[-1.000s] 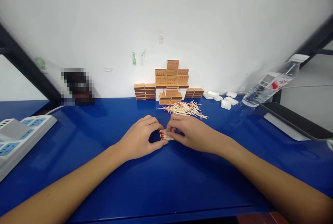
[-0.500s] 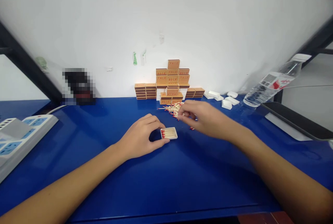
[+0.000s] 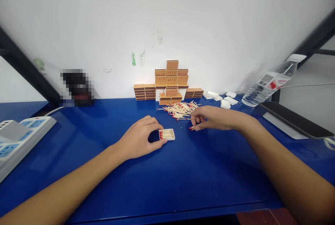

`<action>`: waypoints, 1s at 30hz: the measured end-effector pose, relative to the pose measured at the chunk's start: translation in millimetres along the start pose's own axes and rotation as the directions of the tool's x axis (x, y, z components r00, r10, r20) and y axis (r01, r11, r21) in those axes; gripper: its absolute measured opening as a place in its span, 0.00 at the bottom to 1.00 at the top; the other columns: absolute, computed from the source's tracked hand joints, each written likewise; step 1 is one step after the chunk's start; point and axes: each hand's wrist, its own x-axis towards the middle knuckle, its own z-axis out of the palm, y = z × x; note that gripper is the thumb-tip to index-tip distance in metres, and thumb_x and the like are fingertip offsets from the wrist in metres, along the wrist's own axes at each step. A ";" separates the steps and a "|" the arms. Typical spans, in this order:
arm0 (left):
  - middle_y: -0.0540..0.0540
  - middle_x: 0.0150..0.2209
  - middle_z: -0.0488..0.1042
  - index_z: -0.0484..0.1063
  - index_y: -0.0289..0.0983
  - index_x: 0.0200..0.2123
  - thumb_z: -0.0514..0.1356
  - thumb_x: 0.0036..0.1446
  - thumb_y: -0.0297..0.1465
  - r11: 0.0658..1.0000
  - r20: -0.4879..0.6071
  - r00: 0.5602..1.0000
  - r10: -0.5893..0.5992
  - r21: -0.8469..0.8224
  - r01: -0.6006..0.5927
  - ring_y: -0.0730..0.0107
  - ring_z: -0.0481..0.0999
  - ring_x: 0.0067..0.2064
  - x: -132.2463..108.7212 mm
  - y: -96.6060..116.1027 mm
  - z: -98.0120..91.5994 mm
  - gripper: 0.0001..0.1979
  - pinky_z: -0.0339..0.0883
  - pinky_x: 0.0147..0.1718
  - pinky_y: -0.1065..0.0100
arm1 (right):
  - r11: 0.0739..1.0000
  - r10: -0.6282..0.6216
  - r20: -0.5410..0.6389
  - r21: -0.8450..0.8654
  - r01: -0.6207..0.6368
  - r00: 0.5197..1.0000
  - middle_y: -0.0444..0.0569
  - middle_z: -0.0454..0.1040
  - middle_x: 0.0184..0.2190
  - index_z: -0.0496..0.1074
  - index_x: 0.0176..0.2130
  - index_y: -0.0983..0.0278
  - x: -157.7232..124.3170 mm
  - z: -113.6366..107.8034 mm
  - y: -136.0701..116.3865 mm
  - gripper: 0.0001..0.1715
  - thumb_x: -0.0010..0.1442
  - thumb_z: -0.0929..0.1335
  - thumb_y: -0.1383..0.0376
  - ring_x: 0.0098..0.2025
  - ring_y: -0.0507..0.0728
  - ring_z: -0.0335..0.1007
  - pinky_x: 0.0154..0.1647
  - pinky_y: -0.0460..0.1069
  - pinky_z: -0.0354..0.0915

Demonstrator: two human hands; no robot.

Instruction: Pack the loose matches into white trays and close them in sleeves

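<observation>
Between the thumb and fingers of my left hand (image 3: 142, 136) is a small white matchbox tray (image 3: 171, 139), lying flat on the blue table. Several red-headed matches (image 3: 167, 134) lie side by side in it, heads toward my left palm. To the right, my right hand (image 3: 209, 117) is low over the table, with its thumb and fingertips closed on a few matches (image 3: 192, 127) whose red heads stick out to the left. Just beyond the fingers spreads a loose heap of matches (image 3: 183, 109).
Stacked matchboxes (image 3: 171, 79) stand against the wall behind the heap. Small white trays (image 3: 225, 104) lie right of them. Farther right are a tilted water bottle (image 3: 272, 82) and a dark flat object (image 3: 295, 118). A power strip (image 3: 28, 137) sits at the left.
My right hand has moved from over the match heap down and nearer to me, closing on the few matches on the table. My left hand keeps its hold on the tray.
</observation>
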 end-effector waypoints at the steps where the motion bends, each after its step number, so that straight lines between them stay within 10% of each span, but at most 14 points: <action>1: 0.43 0.44 0.78 0.78 0.38 0.46 0.66 0.63 0.37 1.000 0.006 1.000 0.003 -0.003 -0.003 0.59 0.75 0.45 -0.1 0.0 0.1 0.11 0.72 0.46 0.56 | 1.000 0.005 0.016 0.012 -0.006 1.000 0.50 0.75 0.34 0.76 0.36 0.62 1.4 0.8 -1.1 0.14 0.62 0.72 0.54 0.35 0.57 0.69 0.34 0.50 0.61; 10: 0.43 0.44 0.79 0.78 0.37 0.46 0.66 0.64 0.38 1.000 0.004 1.000 0.023 -0.009 -0.023 0.59 0.75 0.45 -0.2 -0.1 0.6 0.12 0.71 0.47 0.55 | 0.996 0.056 0.043 -0.077 -0.052 0.997 0.53 0.78 0.36 0.75 0.38 0.62 -3.3 9.4 -15.4 0.14 0.68 0.64 0.58 0.33 0.59 0.70 0.33 0.51 0.61; 21: 0.44 0.42 0.78 0.77 0.38 0.45 0.67 0.63 0.36 1.000 0.016 1.000 0.012 -0.004 -0.012 0.59 0.75 0.45 -0.4 3.4 4.1 0.11 0.71 0.47 0.56 | 0.959 -0.280 -0.200 -0.018 0.282 0.939 0.51 0.75 0.42 0.70 0.42 0.62 -6.7 32.9 -66.7 0.19 0.76 0.59 0.53 0.39 0.57 0.70 0.41 0.52 0.64; 30: 0.44 0.41 0.77 0.76 0.38 0.41 0.65 0.63 0.36 1.000 0.007 1.000 0.023 0.003 -0.023 0.59 0.75 0.45 -1.6 3.2 5.4 0.08 0.71 0.45 0.57 | 0.938 -0.336 -0.222 -0.167 0.304 0.915 0.51 0.74 0.41 0.70 0.41 0.64 3.8 56.2 -80.8 0.11 0.75 0.64 0.61 0.38 0.56 0.72 0.38 0.50 0.64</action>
